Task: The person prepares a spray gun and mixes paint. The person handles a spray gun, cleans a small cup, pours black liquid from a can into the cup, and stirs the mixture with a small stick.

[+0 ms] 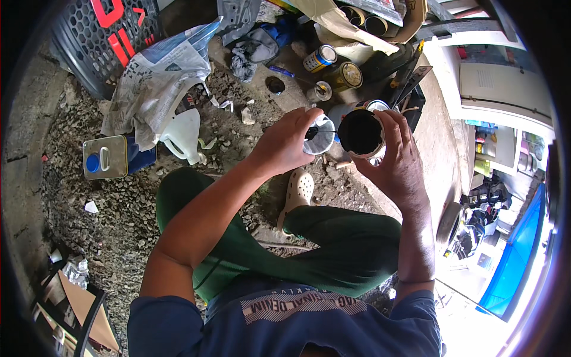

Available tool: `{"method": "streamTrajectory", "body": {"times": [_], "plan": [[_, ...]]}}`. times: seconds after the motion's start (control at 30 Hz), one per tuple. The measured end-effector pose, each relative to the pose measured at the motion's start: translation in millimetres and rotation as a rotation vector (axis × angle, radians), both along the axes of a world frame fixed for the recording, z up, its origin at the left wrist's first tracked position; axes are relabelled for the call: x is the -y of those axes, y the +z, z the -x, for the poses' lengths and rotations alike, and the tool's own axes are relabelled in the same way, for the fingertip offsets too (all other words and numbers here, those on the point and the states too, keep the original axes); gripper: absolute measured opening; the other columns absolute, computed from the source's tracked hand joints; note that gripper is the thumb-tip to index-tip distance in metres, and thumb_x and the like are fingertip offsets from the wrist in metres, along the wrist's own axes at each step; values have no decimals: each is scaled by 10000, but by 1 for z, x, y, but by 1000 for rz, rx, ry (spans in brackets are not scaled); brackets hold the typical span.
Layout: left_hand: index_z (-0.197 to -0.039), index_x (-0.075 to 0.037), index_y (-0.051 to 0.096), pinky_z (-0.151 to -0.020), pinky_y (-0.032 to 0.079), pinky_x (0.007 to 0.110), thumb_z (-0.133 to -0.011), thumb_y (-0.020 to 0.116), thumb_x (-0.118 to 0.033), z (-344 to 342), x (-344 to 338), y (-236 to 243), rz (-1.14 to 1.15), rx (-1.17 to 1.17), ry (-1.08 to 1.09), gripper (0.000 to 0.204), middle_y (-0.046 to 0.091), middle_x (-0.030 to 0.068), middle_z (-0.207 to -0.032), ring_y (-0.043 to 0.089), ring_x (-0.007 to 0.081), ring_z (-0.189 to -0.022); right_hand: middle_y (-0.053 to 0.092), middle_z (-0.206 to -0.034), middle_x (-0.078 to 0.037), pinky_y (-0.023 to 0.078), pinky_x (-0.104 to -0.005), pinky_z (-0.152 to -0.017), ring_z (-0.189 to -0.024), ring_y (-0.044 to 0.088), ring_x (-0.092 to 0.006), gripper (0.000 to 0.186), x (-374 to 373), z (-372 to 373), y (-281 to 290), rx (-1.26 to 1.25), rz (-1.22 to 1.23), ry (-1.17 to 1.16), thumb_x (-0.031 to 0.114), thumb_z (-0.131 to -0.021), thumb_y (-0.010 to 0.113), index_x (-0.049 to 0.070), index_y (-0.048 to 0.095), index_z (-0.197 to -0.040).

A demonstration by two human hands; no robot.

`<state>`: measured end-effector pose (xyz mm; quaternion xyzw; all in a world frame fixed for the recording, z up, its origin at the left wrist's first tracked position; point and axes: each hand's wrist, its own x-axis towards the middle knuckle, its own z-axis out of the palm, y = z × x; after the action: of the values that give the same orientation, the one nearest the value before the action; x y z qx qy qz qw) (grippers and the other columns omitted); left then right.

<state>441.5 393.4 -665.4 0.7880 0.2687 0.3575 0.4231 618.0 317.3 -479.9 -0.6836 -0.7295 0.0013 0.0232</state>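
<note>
My left hand point(288, 140) grips a pale translucent cup point(322, 138) with dark liquid inside, its fingers curled round the side. My right hand point(395, 166) holds an open can point(363, 132) with a black interior, tilted toward the cup and close to it. Behind these, a larger tin point(342, 113) is partly hidden. Smaller cans point(320, 59) stand beyond, with a blue-handled tool point(282, 71) lying near them on the ground.
At left lie crumpled newspaper point(154, 83), a perforated grey panel point(89, 47), a white jug point(184, 131) and a rectangular metal container point(113, 156). Cardboard point(339, 24) is at the top. A white cabinet point(499, 89) and blue tarp point(511, 250) stand at right.
</note>
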Motion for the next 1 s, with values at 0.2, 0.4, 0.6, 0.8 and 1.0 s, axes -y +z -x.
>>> {"method": "streamTrajectory", "body": {"times": [0.2,0.4,0.6,0.8,1.0], "plan": [[-1427,-65,463,-1020,511,451,-709,839,-92,2,0,-2,-8,12,1,812,598,183,-1285,605,380,-1208,558,-1309,-165,511,-488,-1030,-1212,609,-369,832,-1,2,-1,-8,-9,17,215,-705,903,85,473,-1405],[-1426,-65,465,-1015,515,446,-714,846,-103,3,-1,-3,-3,2,1,808,601,180,-1283,611,372,-1204,557,-1310,-166,516,-488,-1026,-1205,613,-373,849,0,5,1,3,-19,13,204,-694,903,91,467,-1413],[-1427,-67,470,-1009,523,437,-717,851,-102,0,0,-6,-24,37,16,807,610,180,-1280,623,370,-1189,551,-1326,-168,517,-483,-1028,-1222,602,-375,860,3,3,4,3,-17,-6,194,-688,899,110,464,-1426],[-1424,-75,452,-1002,531,445,-687,848,-89,2,0,-6,-29,33,4,837,600,194,-1269,609,381,-1191,547,-1344,-171,517,-479,-1027,-1229,597,-380,862,6,5,8,23,-23,-23,191,-691,897,119,466,-1434],[-1436,-74,442,-1005,526,451,-688,852,-95,1,0,-7,-19,32,-15,853,597,194,-1264,607,383,-1187,552,-1343,-171,516,-477,-1030,-1235,595,-379,861,8,4,11,9,-26,-23,177,-688,891,117,470,-1437]]}}
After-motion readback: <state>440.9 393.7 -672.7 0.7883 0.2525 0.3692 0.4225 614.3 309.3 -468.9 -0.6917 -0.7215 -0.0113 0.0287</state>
